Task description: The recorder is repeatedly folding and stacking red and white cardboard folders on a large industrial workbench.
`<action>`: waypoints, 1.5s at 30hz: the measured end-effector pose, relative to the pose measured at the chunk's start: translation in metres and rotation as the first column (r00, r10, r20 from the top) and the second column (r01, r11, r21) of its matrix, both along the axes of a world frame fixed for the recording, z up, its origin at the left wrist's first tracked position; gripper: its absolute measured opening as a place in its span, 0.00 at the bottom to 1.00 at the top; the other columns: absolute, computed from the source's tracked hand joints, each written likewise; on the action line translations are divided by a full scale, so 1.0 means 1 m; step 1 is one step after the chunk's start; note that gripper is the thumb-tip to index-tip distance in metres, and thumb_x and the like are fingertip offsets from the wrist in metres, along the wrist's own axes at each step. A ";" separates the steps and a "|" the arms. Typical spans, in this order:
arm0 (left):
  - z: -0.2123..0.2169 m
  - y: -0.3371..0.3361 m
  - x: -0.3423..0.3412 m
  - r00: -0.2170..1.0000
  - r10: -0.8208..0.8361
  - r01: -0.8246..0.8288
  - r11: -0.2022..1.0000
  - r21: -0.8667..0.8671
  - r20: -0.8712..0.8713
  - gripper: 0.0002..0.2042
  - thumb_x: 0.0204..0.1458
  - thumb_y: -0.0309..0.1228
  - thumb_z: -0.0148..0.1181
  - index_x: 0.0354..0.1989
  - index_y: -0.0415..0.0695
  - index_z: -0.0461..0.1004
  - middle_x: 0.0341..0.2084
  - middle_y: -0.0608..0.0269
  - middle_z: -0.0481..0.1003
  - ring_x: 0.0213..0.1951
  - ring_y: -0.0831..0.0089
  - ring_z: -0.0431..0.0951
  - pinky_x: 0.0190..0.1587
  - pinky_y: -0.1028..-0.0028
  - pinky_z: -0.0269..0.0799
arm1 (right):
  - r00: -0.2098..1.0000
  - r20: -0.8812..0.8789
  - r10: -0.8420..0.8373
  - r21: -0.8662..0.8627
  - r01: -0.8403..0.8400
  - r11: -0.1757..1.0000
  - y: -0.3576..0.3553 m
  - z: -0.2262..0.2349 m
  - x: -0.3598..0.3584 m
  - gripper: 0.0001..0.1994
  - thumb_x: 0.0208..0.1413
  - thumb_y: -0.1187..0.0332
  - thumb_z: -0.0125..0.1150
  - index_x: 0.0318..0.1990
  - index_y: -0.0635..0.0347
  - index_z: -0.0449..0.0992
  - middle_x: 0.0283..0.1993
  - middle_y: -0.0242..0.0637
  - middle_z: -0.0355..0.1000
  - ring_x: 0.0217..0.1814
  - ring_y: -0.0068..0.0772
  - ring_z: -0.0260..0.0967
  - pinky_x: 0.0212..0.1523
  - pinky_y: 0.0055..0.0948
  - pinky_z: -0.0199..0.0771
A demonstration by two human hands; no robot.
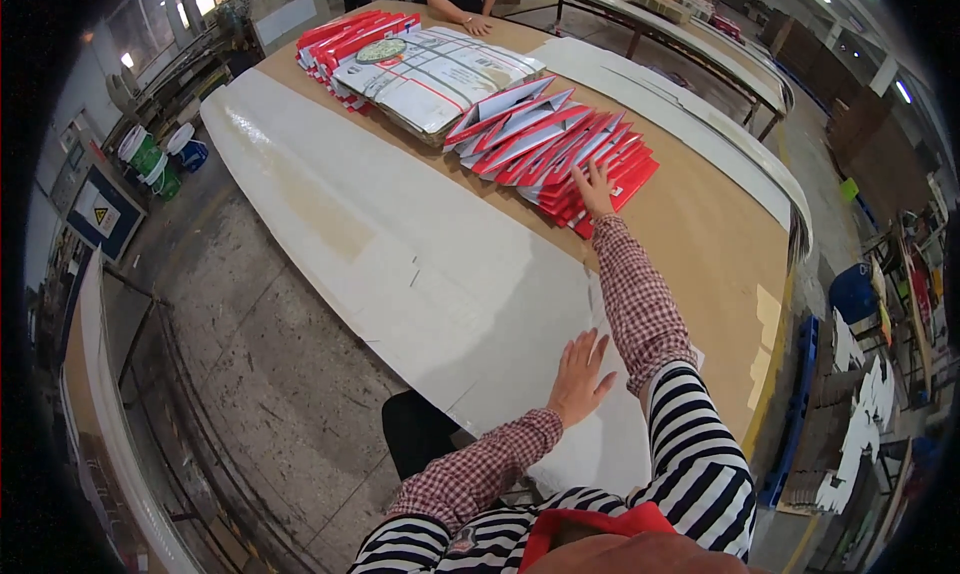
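Reaching across the brown table (pixel 700 244), right hand (pixel 594 189) lies flat, fingers spread, on the near end of a fanned stack of red-and-white flat cartons (pixel 560 149), gripping nothing, while left hand (pixel 578 377) rests open, fingers splayed, on the white sheet (pixel 400 254) at the table's near edge.

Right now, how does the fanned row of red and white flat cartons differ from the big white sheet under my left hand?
The fanned red and white cartons are many, small and overlapping; the big white sheet is single, long and plain. The right hand touches the cartons; the left hand presses the sheet. Both lie flat on the brown table.
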State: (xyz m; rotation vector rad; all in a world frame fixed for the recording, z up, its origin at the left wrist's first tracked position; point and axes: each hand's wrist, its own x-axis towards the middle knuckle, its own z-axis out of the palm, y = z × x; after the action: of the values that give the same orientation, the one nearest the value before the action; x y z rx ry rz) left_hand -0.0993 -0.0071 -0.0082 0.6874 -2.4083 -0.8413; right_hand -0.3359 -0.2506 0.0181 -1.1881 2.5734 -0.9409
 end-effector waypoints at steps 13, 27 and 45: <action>-0.016 0.001 -0.007 0.978 0.025 -0.017 0.999 0.042 -0.205 0.24 0.57 0.34 0.45 0.61 0.37 0.53 0.59 0.42 0.56 0.62 0.48 0.53 0.64 0.54 0.44 | 0.805 -0.163 0.570 -0.106 -0.589 0.801 0.390 0.020 0.081 0.37 0.38 0.66 0.70 0.60 0.56 0.62 0.65 0.49 0.54 0.67 0.51 0.50 0.63 0.43 0.52; -0.005 -0.036 -0.008 0.952 -0.167 0.240 0.929 0.283 -0.258 0.17 0.56 0.38 0.51 0.48 0.39 0.71 0.49 0.52 0.69 0.56 0.58 0.64 0.59 0.63 0.57 | 0.589 -0.201 0.782 0.426 -0.666 0.612 0.498 0.031 0.144 0.38 0.35 0.67 0.65 0.61 0.54 0.61 0.65 0.48 0.54 0.66 0.50 0.52 0.60 0.47 0.55; 0.019 0.109 0.008 0.556 -0.727 0.827 0.534 -0.177 0.403 0.34 0.40 0.36 0.61 0.60 0.45 0.58 0.63 0.51 0.52 0.64 0.51 0.49 0.60 0.45 0.49 | 0.797 -0.590 0.131 0.166 -0.039 0.985 0.677 0.041 0.124 0.20 0.39 0.82 0.55 0.44 0.58 0.77 0.48 0.43 0.72 0.48 0.46 0.68 0.46 0.38 0.68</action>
State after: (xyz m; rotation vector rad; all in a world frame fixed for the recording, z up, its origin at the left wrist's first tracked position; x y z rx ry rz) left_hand -0.0913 0.1019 0.0106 -0.5638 -3.0462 -0.5875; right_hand -0.2123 0.4260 0.0590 -1.7712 2.9407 -0.3686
